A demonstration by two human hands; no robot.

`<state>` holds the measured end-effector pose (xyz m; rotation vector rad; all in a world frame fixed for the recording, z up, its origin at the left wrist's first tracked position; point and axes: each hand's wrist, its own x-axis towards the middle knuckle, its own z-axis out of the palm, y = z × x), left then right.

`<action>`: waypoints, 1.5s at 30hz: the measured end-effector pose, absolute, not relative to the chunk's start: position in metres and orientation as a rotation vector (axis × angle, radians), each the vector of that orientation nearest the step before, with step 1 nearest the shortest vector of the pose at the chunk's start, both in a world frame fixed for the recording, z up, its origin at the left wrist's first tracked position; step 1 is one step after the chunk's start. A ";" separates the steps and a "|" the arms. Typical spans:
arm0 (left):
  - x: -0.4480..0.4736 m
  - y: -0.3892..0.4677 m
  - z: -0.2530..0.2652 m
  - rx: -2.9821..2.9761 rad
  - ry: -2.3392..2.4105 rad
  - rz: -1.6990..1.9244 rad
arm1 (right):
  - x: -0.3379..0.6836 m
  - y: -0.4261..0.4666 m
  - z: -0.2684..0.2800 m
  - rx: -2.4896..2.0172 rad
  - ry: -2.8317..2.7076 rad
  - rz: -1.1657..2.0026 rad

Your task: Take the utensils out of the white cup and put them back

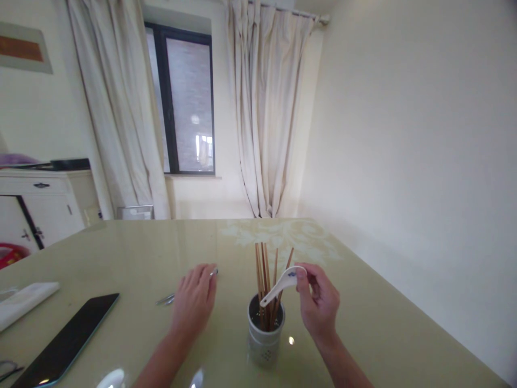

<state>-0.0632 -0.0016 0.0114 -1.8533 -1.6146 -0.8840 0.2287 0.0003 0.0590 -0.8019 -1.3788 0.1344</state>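
Note:
A white ceramic soup spoon [278,285] with a blue mark is pinched by its bowl end in my right hand [321,302]. Its handle slants down to the left, over the mouth of a grey utensil holder [264,342]. Several wooden chopsticks [264,280] stand upright in that holder. To its left, my left hand [196,296] is closed, palm down, over slim metal utensils [165,299]. Their thin ends stick out on its left side, and a shiny bit shows by the fingertips; the rest is hidden under the hand.
A dark tablet-like slab [72,339] lies on the glossy table [133,253], with a white flat object [26,302] beyond it. At the front edge are a white rounded thing [112,379] and part of some glasses [8,371]. A wall [424,161] borders the right side.

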 end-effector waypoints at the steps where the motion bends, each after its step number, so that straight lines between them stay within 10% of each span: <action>1: -0.072 0.003 0.009 -1.806 -1.789 -0.762 | 0.230 0.001 0.060 -0.792 -1.418 0.111; 17: -0.095 0.014 0.003 -1.799 -2.179 -0.811 | 0.218 -0.003 0.055 -0.687 -1.713 0.110; 29: -0.016 -0.043 0.027 -2.156 -0.827 -1.337 | 0.204 -0.025 0.051 -0.578 -1.775 0.241; 45: -0.075 0.010 -0.005 -1.789 -2.259 -0.471 | 0.225 0.004 0.072 -0.762 -0.902 0.565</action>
